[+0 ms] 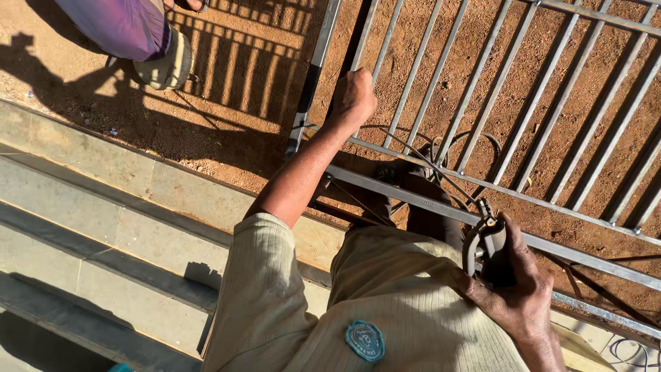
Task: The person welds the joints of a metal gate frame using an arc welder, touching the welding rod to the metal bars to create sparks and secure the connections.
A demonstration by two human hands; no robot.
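Left hand (pixel 352 96) closed around one vertical bar of the metal gate frame (pixel 482 76), arm extended forward. Right hand (pixel 520 282) wraps a welding electrode holder (pixel 489 244); thin electrode rod (pixel 441 172) runs up-left from that grip, tip near the frame's cross rail (pixel 413 196). Frame lies tilted over red dirt ground (pixel 227 83). Beyond the left grip, another person's shoe (pixel 165 65). Concrete steps (pixel 103 227) lie left of the arm.
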